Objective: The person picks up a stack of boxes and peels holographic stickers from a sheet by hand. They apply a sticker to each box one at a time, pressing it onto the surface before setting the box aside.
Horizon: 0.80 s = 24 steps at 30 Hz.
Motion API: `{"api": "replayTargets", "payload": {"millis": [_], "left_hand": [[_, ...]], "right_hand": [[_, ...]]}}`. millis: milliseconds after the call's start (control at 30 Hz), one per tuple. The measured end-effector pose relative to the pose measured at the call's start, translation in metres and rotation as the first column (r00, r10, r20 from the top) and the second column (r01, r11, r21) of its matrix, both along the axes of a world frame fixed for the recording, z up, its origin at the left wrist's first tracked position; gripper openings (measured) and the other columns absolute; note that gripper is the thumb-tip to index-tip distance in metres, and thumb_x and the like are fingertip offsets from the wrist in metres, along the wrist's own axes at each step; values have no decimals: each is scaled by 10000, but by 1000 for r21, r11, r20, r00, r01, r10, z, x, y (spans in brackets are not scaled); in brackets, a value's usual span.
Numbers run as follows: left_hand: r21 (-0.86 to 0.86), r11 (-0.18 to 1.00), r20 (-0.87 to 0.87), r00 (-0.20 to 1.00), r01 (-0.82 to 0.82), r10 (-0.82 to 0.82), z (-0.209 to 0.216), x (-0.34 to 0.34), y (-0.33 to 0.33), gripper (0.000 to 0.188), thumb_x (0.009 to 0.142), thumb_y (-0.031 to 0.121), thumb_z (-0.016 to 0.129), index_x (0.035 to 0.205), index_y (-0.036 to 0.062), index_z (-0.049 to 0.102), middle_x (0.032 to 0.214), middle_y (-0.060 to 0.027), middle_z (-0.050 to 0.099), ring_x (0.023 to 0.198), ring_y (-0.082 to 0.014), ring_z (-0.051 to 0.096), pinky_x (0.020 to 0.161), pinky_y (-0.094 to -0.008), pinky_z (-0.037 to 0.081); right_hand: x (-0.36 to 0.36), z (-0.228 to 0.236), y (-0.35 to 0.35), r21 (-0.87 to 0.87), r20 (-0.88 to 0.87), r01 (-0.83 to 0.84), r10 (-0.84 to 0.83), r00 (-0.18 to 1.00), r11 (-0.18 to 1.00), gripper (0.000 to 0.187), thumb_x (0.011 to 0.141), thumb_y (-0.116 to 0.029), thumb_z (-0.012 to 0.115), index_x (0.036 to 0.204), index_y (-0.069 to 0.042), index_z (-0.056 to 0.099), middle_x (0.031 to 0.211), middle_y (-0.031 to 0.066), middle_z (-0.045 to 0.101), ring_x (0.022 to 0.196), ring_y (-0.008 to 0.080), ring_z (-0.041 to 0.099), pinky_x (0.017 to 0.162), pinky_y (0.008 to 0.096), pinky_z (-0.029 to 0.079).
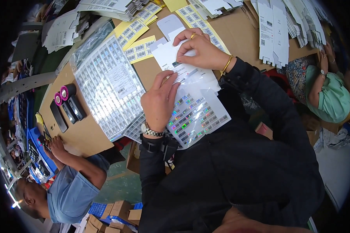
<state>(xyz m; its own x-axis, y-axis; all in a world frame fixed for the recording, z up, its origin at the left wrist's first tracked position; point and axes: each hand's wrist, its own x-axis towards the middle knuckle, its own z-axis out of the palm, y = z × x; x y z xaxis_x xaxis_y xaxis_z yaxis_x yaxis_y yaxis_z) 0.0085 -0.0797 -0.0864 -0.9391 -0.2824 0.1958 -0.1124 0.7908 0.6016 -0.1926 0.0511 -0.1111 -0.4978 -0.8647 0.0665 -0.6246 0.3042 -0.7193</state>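
Note:
A white flattened carton (165, 56) with printing lies under my hands. My right hand (202, 49) is over its upper part, thumb and fingertips pinched together at the carton's surface; whatever they hold is too small to tell. My left hand (158, 101) rests at the carton's lower left edge, fingers closed, their grip partly hidden. A sheet of shiny holographic stickers (196, 116) lies next to it, overlapping the carton's near end and reaching over the table edge. To the left is a large plastic-wrapped stack of sticker sheets (109, 83).
Yellow barcode label sheets (134, 33) lie beyond the carton. Stacks of flattened cartons stand at the far left (62, 33) and far right (274, 35). Black devices (74, 106) and pink-rimmed rolls (66, 92) sit at left. Co-workers are at left (72, 194) and right (330, 95).

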Motion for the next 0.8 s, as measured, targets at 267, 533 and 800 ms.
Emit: {"api": "replayTargets", "payload": {"millis": [267, 533, 800], "left_hand": [[7, 1000, 6, 1000, -3, 3, 1, 0, 1, 231, 912, 167, 787, 1129, 85, 783, 1187, -5, 723, 765, -237, 727, 660, -334, 550], [2, 1000, 8, 1000, -3, 3, 0, 0, 1, 230, 912, 166, 786, 1127, 84, 783, 1189, -3, 723, 752, -235, 724, 657, -334, 549], [-9, 1000, 0, 1000, -3, 3, 0, 0, 1, 223, 912, 168, 786, 1120, 86, 785, 1187, 0, 724, 749, -231, 722, 654, -333, 547]], "right_hand": [[0, 0, 1, -4, -8, -5, 5, 1000, 1000, 72, 860, -246, 831, 838, -181, 809, 1308, -80, 632, 1372, 232, 404, 1164, 474, 228], [-1, 0, 0, 9, 1, -1, 1, 1000, 1000, 77, 861, -243, 832, 833, -177, 805, 1310, -79, 633, 1372, 232, 404, 1163, 477, 232], [0, -1, 1, 0, -14, 3, -3, 1000, 1000, 76, 860, -239, 831, 833, -174, 804, 1311, -77, 632, 1372, 232, 406, 1163, 476, 237]]}}
